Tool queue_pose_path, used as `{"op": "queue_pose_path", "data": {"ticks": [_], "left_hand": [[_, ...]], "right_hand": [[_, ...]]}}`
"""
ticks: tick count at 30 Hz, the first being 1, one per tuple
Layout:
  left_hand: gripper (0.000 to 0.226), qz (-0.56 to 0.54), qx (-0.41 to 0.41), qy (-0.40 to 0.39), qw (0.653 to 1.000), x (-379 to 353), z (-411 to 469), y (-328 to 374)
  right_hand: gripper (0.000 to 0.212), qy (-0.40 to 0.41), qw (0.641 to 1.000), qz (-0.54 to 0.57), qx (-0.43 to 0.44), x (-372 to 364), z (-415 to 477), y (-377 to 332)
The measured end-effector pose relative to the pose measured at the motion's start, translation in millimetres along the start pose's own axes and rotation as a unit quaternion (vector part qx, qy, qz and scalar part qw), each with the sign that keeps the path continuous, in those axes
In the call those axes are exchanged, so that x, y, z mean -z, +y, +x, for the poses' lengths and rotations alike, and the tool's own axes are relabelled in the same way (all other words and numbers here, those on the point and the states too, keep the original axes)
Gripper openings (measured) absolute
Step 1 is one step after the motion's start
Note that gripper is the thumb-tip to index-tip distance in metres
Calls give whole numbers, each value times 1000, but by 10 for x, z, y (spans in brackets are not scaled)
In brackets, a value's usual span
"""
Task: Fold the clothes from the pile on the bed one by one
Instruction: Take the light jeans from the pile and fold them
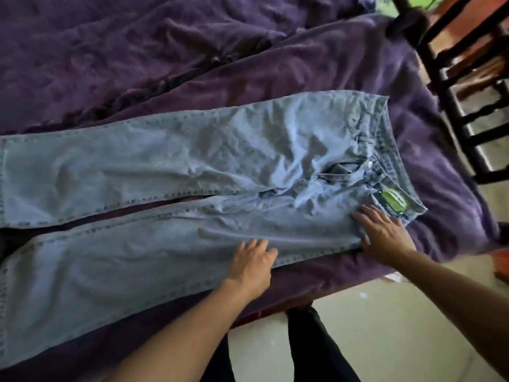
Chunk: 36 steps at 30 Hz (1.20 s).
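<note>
Jeans (192,161) are spread out across the bed (275,64), left grip (252,260) and right grip (385,235) both released and flat on the near side, and since denim's heavy-ish but floppy I'd grab the waistband (391,150).

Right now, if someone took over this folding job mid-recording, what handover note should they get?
Left hand: open, resting on the near leg of the jeans.
Right hand: open, flat on the near hip by the waistband.
Jeans lie spread out, front up, on the purple bedspread, with the waist to the right and the legs apart.
Done: jeans laid out.
Left: no fold made yet. The pile is not in view.
</note>
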State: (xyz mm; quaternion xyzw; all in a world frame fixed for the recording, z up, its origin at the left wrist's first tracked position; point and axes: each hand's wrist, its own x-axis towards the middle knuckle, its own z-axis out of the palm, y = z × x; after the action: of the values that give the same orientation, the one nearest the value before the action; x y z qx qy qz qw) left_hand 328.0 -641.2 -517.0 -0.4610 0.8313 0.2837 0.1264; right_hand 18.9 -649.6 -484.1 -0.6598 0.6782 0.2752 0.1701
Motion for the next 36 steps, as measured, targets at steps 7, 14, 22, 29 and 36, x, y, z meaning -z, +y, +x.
{"op": "queue_pose_path", "data": {"ticks": [7,14,22,29,36], "left_hand": [[43,41,193,3,980,-457,346,412],[31,-31,232,39,971,-347,28,296],[12,-128,269,295,908,1178,589,-483],[13,-121,326,295,890,1837,1519,-1210],[12,-111,374,285,875,1710,2016,-1471]], "right_hand": [[54,145,986,7,88,-395,208,750],[36,182,961,85,191,-389,98,1190],[18,318,931,111,140,939,1081,1167],[27,285,957,50,29,1625,2238,829],[31,347,935,38,56,1470,2393,372]]}}
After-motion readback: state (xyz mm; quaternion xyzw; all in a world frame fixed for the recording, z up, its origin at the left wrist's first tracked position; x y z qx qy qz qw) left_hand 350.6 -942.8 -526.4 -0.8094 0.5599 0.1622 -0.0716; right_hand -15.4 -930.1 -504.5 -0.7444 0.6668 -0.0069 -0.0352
